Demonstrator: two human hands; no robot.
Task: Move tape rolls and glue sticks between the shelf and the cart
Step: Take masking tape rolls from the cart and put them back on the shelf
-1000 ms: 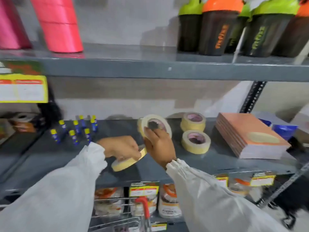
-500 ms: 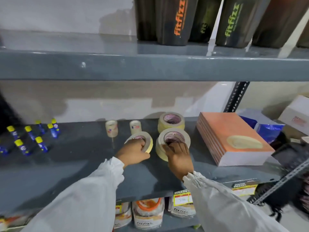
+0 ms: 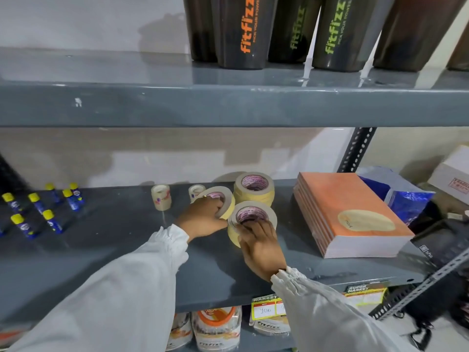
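A: Tape first. Where is it?

B: Middle shelf (image 3: pixel 114 240), grey metal. Left hand (image 3: pixel 203 219) grips a tilted tape roll (image 3: pixel 223 199) — fingers curled over its rim and into the core, roll propped on edge. Right hand (image 3: pixel 261 247) lies on a stack of tape (image 3: pixel 253 214) just beside it, fingertips hooked into the core of the top roll, thumb against the outer wall.

A: Closed grip on the right?

B: Fingers bent and pressing the stack; lifted or resting — cannot tell.

A: Beyond the fingers?

B: Behind the right fingertips, a second stack of tape (image 3: pixel 253 186), touching or nearly touching the front one. Behind the left fingers, two small clear tape rolls (image 3: pixel 161 196) standing upright. Well out to the left of the left hand, glue sticks (image 3: pixel 50 212) — blue bodies, yellow caps, scattered upright.

A: Other side?

B: Right of the right hand, a pile of orange notebooks (image 3: pixel 350 212), near but apart. Past that, a blue bag (image 3: pixel 406 201). Shelf above carries dark shaker cups (image 3: pixel 243 31). Below the shelf edge, jars (image 3: pixel 215 329) and a price tag (image 3: pixel 264 309).
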